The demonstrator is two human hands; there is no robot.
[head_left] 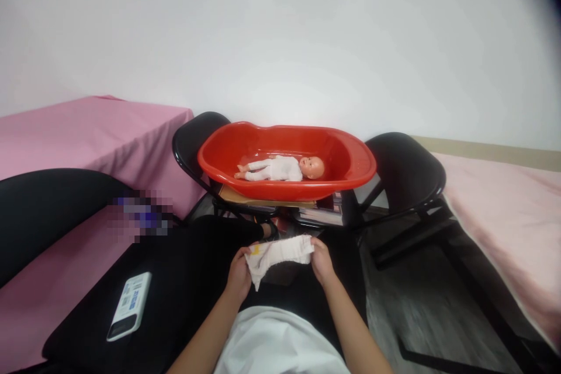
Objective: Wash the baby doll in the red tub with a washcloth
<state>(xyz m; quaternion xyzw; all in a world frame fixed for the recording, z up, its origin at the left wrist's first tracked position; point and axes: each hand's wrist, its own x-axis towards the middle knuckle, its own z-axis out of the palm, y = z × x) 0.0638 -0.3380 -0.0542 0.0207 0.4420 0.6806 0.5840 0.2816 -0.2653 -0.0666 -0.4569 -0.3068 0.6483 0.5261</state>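
A small white cloth (283,251) with a yellow mark near its left end stretches between my hands, above my lap. My left hand (240,272) pinches its left end, where one corner hangs down. At the other end, my right hand (322,260) grips the cloth's right edge. Beyond them a red baby bathtub (350,158) rests across black chairs. Inside it a baby doll (284,168) in white clothing lies on its back, head to the right and bare feet to the left. Neither hand touches the tub or the doll.
A white power bank (129,307) lies on the black seat at my left. Books (322,216) sit beneath the tub. Black chairs (403,172) flank it. Pink-covered surfaces stand at left (87,134) and right (508,204). A white partition (280,52) rises behind.
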